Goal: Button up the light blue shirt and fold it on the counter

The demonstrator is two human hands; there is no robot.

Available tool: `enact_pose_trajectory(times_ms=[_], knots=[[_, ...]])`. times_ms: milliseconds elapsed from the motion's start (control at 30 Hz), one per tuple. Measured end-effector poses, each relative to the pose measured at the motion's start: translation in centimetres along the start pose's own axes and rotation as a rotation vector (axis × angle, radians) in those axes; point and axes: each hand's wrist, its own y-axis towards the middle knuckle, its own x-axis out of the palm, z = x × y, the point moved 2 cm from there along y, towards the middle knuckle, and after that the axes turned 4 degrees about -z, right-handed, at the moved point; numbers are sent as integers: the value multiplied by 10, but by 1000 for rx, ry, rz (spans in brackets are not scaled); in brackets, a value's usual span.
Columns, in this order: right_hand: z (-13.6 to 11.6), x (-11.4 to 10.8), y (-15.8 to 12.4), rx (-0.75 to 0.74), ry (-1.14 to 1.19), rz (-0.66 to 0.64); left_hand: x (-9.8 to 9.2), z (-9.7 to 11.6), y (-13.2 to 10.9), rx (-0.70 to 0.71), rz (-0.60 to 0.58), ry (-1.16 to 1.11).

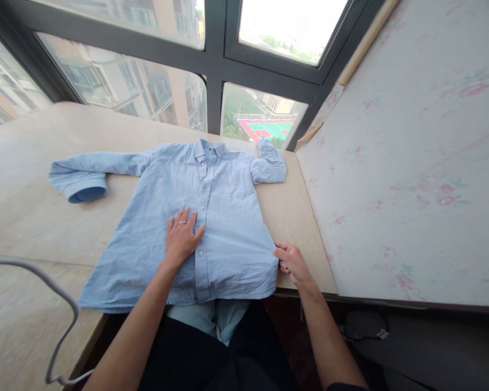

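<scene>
Fingers of the left hand [181, 240]: slightly apart, laid on the cloth beside the buttons, gripping nothing
Fingers of the right hand [294, 265]: clamped in a pinch on the side edge of the shirt [232, 228], a little above its hem
Shirt: front up on the pale worktop [291, 212], collar [210, 151] toward the window [215, 70], hem by the near edge
Cloth: probably light, soft and limp, not slippery or fragile; a pull at one point would likely drag creases across it
Where to hold: side seam or hem in a pinch, a flat palm pinning the middle
Left forearm: reaching forward over the lower front, palm down
Right forearm: slanting inward from outside the shirt, wrist near the worktop's edge
</scene>
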Motion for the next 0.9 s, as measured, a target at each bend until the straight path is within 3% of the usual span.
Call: enact_pose_trajectory(times_ms=[233, 433, 600, 900], knots=[[-1, 8, 6, 47, 21, -195, 2, 1, -1, 12, 10, 22], [-15, 10, 28, -126, 226, -167, 2, 1, -2, 10, 12, 28], [-15, 13, 51, -52, 368, -164, 4, 0, -3, 5, 36, -7], [-18, 29, 68, -10, 191, -270, 7, -2, -4, -4, 88, -55]])
